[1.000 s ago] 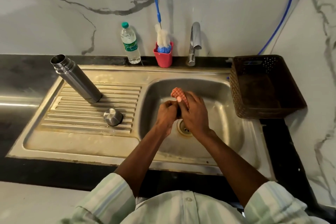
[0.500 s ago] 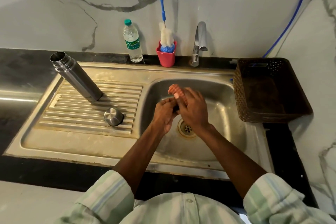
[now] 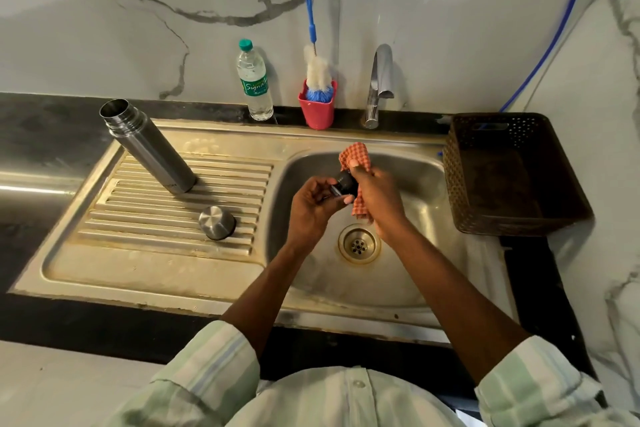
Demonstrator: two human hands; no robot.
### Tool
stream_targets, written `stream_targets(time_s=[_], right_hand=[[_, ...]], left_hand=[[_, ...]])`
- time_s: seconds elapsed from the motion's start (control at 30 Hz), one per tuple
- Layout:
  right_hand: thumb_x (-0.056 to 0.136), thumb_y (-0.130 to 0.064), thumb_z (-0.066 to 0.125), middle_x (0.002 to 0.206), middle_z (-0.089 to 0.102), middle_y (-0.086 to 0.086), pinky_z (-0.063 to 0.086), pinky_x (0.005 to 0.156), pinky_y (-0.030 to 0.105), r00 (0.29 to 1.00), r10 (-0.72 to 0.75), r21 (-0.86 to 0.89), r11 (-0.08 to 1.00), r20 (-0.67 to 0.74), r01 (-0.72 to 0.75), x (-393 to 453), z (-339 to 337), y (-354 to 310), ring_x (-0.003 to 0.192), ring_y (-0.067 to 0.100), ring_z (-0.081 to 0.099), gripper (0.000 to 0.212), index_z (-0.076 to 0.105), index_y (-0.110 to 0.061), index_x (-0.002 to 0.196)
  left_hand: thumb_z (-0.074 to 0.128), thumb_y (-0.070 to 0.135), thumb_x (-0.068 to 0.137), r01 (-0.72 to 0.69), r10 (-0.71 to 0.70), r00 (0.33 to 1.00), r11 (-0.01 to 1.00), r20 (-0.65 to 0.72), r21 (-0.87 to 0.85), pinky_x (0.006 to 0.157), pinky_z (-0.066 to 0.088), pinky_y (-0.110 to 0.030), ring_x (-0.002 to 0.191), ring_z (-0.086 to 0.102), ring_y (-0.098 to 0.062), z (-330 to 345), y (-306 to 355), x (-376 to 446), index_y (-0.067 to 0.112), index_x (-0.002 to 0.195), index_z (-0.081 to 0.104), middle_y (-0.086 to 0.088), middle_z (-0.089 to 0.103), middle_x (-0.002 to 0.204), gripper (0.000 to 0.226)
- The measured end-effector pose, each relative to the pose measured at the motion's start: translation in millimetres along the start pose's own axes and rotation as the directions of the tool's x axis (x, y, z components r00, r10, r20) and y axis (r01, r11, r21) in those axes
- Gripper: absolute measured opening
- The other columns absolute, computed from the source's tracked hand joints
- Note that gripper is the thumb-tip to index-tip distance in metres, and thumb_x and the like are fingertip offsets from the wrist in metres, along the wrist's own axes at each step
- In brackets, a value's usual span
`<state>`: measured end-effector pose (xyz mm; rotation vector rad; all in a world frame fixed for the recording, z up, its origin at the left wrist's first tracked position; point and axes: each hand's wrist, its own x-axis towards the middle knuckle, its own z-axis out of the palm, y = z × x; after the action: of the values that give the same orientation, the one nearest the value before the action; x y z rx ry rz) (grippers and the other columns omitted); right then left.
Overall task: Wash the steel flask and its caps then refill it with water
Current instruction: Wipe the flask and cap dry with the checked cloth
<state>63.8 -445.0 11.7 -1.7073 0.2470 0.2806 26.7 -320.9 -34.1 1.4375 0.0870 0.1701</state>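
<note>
Scrubbing inner cap [image 3: 344,184] over drain [image 3: 359,246] | left hand [image 3: 311,208] pinches it, right hand [image 3: 377,198] grips cloth [image 3: 355,158] against it, probably | flask [image 3: 149,146] upright, far left of drain, nearer your left hand

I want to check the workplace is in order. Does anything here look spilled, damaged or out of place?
Nothing stands out. The steel flask stands open on the drainboard beside its steel cap. No spill shows.

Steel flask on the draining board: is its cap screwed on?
No. The steel flask stands with its mouth open, and a steel cap sits apart from it on the draining board.
</note>
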Motion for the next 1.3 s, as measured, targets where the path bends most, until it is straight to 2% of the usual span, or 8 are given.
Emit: stream_targets(time_s=[0.1, 0.23, 0.37, 0.47, 0.63, 0.77, 0.97, 1.3], right_hand=[[0.099, -0.039, 0.053, 0.100, 0.067, 0.002, 0.047, 0.059, 0.011, 0.926, -0.376, -0.127, 0.921, -0.036, 0.369, -10.5, 2.4, 15.4, 0.076, 0.002, 0.063, 0.030, 0.065, -0.016, 0.115], [0.099, -0.033, 0.053, 0.123, 0.059, 0.004, 0.050, 0.092, 0.024, 0.727, -0.685, -0.305, 0.684, 0.047, 0.663, -2.4, -4.2, 46.8, 0.111, 0.014, 0.059, 0.040, 0.057, -0.011, 0.132], [0.099, -0.035, 0.053, 0.095, 0.073, 0.008, 0.054, 0.067, 0.030, 0.985, -0.169, 0.228, 0.958, -0.033, 0.172, -4.0, -4.7, 42.0, 0.079, 0.018, 0.068, 0.031, 0.068, -0.011, 0.113], [0.097, -0.034, 0.055, 0.090, 0.071, 0.021, 0.052, 0.063, 0.037, 0.997, 0.069, 0.424, 0.902, 0.043, -0.080, -1.9, -6.0, 38.6, 0.069, 0.029, 0.065, 0.039, 0.067, -0.001, 0.112], [0.100, -0.029, 0.053, 0.096, 0.071, 0.008, 0.053, 0.062, 0.024, 0.966, -0.218, 0.312, 0.916, -0.137, 0.251, -9.7, -1.4, 21.5, 0.076, 0.013, 0.063, 0.025, 0.068, -0.015, 0.114], [0.096, -0.032, 0.057, 0.118, 0.060, -0.004, 0.048, 0.093, 0.026, 0.796, -0.603, -0.238, 0.767, 0.050, 0.596, -7.3, 6.0, 24.3, 0.106, 0.010, 0.057, 0.032, 0.063, -0.019, 0.125], [0.096, -0.038, 0.056, 0.096, 0.075, 0.001, 0.055, 0.089, 0.045, 0.993, -0.079, 0.175, 0.983, 0.087, 0.063, 4.9, 1.3, 11.2, 0.091, 0.018, 0.071, 0.024, 0.073, -0.022, 0.101], [0.097, -0.039, 0.055, 0.107, 0.074, -0.005, 0.050, 0.098, 0.042, 0.996, -0.087, 0.309, 0.948, 0.036, 0.072, 6.3, -1.7, 4.8, 0.106, 0.016, 0.068, 0.027, 0.070, -0.025, 0.114]], left_hand=[[0.074, 0.003, 0.079, 0.118, -0.123, 0.992, 0.945, 0.003, -0.306, 0.078, 0.057, -0.031, 0.084, 0.070, -0.020, 1.9, 6.8, 1.5, -0.001, 0.103, 0.062, -0.011, 0.072, 0.090, 0.027], [0.062, 0.007, 0.088, 0.273, -0.275, 0.958, 0.801, 0.079, -0.533, 0.073, 0.060, -0.033, 0.081, 0.071, -0.022, 3.8, 9.3, -1.7, -0.002, 0.099, 0.065, -0.013, 0.072, 0.088, 0.014], [0.061, 0.004, 0.085, 0.282, -0.269, 0.956, 0.728, 0.118, -0.625, 0.079, 0.061, -0.031, 0.093, 0.070, -0.026, -1.8, 8.8, -1.2, 0.002, 0.101, 0.065, -0.017, 0.070, 0.105, 0.016], [0.060, -0.003, 0.083, 0.269, -0.246, 0.961, 0.736, 0.126, -0.621, 0.079, 0.060, -0.029, 0.099, 0.069, -0.025, -6.6, 15.7, 10.5, 0.006, 0.102, 0.063, -0.014, 0.069, 0.111, 0.021], [0.052, -0.016, 0.088, 0.277, -0.251, 0.960, 0.805, 0.122, -0.524, 0.089, 0.058, -0.030, 0.100, 0.069, -0.022, -17.9, 15.7, 21.6, 0.006, 0.102, 0.062, -0.007, 0.072, 0.104, 0.028], [0.055, -0.017, 0.083, 0.274, -0.225, 0.962, 0.823, 0.157, -0.497, 0.088, 0.058, -0.030, 0.090, 0.071, -0.018, -19.3, 10.1, 21.5, 0.003, 0.103, 0.062, -0.007, 0.075, 0.094, 0.029], [0.061, -0.019, 0.078, 0.354, -0.270, 0.933, 0.804, 0.236, -0.477, 0.089, 0.056, -0.037, 0.098, 0.070, -0.023, -21.1, 2.2, 10.9, 0.007, 0.106, 0.058, -0.010, 0.072, 0.102, 0.038], [0.066, -0.014, 0.083, 0.186, -0.180, 0.975, 0.982, 0.132, -0.037, 0.090, 0.057, -0.033, 0.109, 0.069, -0.021, -15.1, 7.3, 13.8, 0.013, 0.136, 0.045, -0.011, 0.071, 0.115, 0.062]])
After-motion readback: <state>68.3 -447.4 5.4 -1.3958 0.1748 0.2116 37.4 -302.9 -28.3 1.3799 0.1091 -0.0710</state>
